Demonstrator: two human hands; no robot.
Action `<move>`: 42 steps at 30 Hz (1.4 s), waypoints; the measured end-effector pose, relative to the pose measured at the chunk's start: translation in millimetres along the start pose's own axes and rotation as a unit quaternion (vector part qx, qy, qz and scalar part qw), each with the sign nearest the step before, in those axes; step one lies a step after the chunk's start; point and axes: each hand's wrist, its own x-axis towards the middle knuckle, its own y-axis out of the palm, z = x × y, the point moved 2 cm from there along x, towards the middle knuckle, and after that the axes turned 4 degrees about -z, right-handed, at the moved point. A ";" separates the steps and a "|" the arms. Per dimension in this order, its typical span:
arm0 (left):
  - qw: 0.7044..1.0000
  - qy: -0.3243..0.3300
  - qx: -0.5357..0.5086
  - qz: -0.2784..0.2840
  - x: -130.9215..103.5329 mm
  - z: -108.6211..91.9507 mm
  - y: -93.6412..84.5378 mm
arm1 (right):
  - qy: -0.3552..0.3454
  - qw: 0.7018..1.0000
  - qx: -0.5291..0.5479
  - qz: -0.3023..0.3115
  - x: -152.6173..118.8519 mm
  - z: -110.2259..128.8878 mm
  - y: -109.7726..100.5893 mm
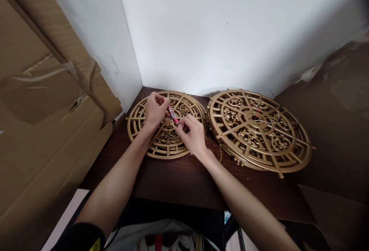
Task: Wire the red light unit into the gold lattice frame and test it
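Between my two hands, above the left gold openwork disc (138, 135), is a small red tube (172, 114) with a printed, multicoloured label. My left hand (155, 108) pinches its upper end, while the fingers of my right hand (191, 132) are closed at its lower end. The tube slants down to the right. Under my hands the disc lies flat, with scrollwork and spokes around a central hub; my hands and forearms cover part of it.
A stack of similar gold discs (259, 128) stands on the dark wooden table (178, 182) to the right, with thin loose wires on it. Cardboard walls rise at the left (43, 108) and right (334, 128). Behind is a white wall (216, 32).
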 end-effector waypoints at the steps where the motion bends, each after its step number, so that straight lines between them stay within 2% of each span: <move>1: 1.000 0.000 0.001 -0.001 0.1 0.2 0.1 | 0.000 1.000 0.001 0.000 0.0 0.3 -0.1; 24: 0.999 -0.017 -0.051 0.002 4.6 -2.0 -2.8 | -0.006 1.000 0.020 0.024 1.9 1.7 -1.0; 33: 0.984 -0.096 -0.153 -0.007 12.2 -4.2 -10.4 | -0.004 0.996 0.081 0.022 1.3 0.8 -1.1; 36: 0.972 -0.119 -0.200 0.025 12.3 -5.6 -11.6 | 0.035 0.994 0.107 0.005 4.2 -0.6 -3.1; 38: 0.965 -0.121 -0.222 0.066 11.7 -7.7 -13.7 | 0.069 0.989 0.131 -0.015 7.3 -3.6 -5.0; 40: 0.961 -0.113 -0.212 0.135 10.3 -11.7 -17.6 | 0.092 0.982 0.162 -0.029 10.5 -6.8 -7.0; 42: 0.950 -0.107 -0.173 0.239 7.3 -17.0 -22.1 | 0.101 0.975 0.194 -0.028 13.3 -8.8 -8.2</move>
